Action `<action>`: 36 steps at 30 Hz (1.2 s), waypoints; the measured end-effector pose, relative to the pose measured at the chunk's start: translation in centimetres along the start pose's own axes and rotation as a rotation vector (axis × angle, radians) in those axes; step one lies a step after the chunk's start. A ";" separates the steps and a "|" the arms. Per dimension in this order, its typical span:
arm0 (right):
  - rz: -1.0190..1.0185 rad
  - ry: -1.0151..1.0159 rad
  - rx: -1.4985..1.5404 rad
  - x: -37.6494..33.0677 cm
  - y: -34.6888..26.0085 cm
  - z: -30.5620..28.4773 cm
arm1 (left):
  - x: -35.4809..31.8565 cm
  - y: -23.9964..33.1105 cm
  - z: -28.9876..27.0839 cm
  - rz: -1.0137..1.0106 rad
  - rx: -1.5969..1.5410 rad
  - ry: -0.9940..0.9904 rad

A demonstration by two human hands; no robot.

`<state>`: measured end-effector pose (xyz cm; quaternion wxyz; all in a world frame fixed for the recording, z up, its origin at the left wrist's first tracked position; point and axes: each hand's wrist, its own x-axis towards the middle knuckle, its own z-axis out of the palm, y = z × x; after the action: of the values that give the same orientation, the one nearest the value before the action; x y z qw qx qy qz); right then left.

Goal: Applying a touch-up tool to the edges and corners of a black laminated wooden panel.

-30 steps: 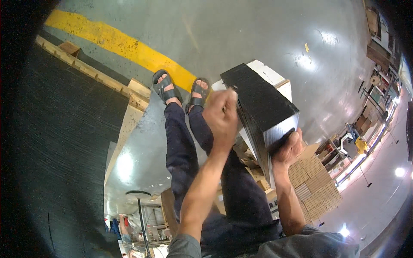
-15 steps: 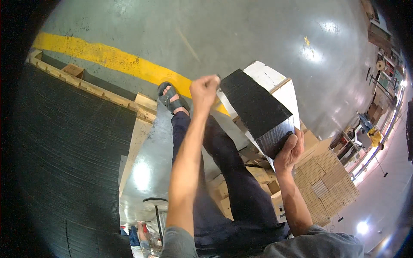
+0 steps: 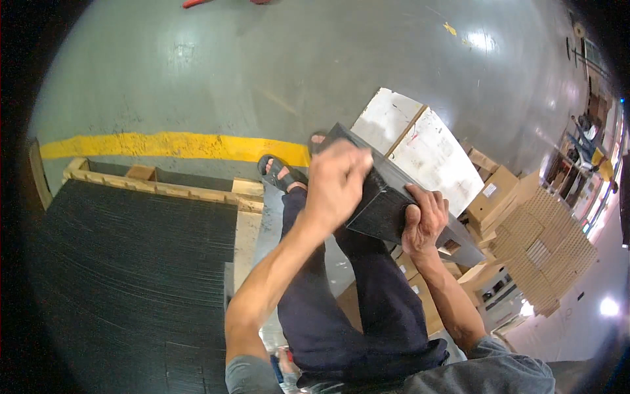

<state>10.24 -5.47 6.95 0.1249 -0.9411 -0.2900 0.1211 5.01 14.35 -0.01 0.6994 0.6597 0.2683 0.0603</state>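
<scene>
A thick black stack of flat sheets [image 3: 377, 203] is held tilted in front of my legs. My right hand [image 3: 425, 220] grips its near lower corner from below. My left hand [image 3: 336, 180] is closed into a loose fist and rests on the stack's left edge; whether it pinches a sheet I cannot tell. My feet in dark sandals [image 3: 281, 174] stand on the grey floor just beyond the stack.
A wooden pallet [image 3: 164, 190] loaded with black sheets [image 3: 131, 276] lies at my left. White boards [image 3: 420, 148] on a pallet, cardboard boxes [image 3: 499, 190] and honeycomb card stacks [image 3: 545, 249] are at right. A yellow floor line [image 3: 170, 146] runs behind.
The view has swung so the pallet and yellow line now lie lower left. My left hand dropped from raised above the stack onto its left edge. My right hand kept its grip.
</scene>
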 end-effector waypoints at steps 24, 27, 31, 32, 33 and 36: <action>0.004 -0.098 0.051 0.9 0.1 -0.6 | 9.6 -6.5 -0.8 -0.240 0.229 -0.527; 0.025 -0.098 0.032 1.0 0.8 -1.3 | 10.4 -4.2 -1.5 -0.310 0.276 -0.718; 0.025 -0.095 0.079 1.3 -0.6 -1.2 | 13.8 -7.2 -2.5 -0.122 0.475 -0.571; 0.020 -0.108 0.095 1.2 -0.7 -1.2 | 14.3 -7.8 -2.2 -0.191 0.506 -0.641; 0.014 -0.107 0.096 1.5 -0.7 -1.0 | 14.5 -8.1 -2.0 -0.261 0.539 -0.710; 0.010 -0.079 0.098 1.7 -1.0 -0.9 | 13.2 -8.6 -2.3 -0.145 0.420 -0.703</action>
<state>11.34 -3.81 7.85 0.1589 -0.9298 -0.2836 0.1728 12.85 21.12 -12.13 0.6012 0.7479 0.0656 -0.2739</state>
